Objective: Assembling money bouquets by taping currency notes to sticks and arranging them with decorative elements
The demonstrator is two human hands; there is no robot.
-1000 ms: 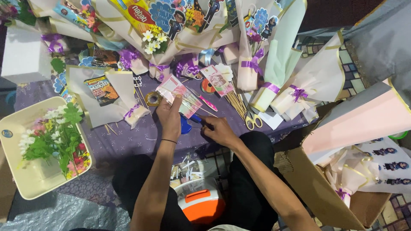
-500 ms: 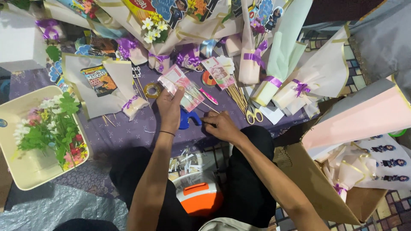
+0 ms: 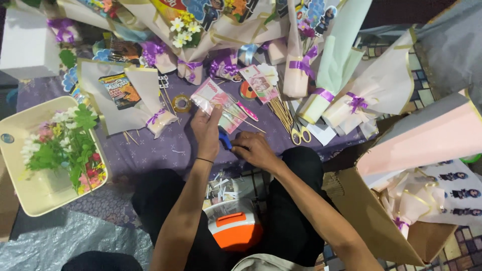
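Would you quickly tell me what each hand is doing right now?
Left hand: closed on a clear-wrapped banknote.
Right hand: closed on something blue; cannot tell what.

Cream tray (image 3: pixel 20 198) of flowers (image 3: pixel 63 148), gold-handled scissors (image 3: pixel 300 134) (beside skewers (image 3: pixel 282 111)), tape roll (image 3: pixel 181 104), orange-lidded box (image 3: pixel 235 232)

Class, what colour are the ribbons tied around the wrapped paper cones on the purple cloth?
Purple ribbons, seen in the head view, the only one.

Both hands reach forward, left hand (image 3: pixel 207 131) flat, right hand (image 3: pixel 253 149) seemingly curled shut.
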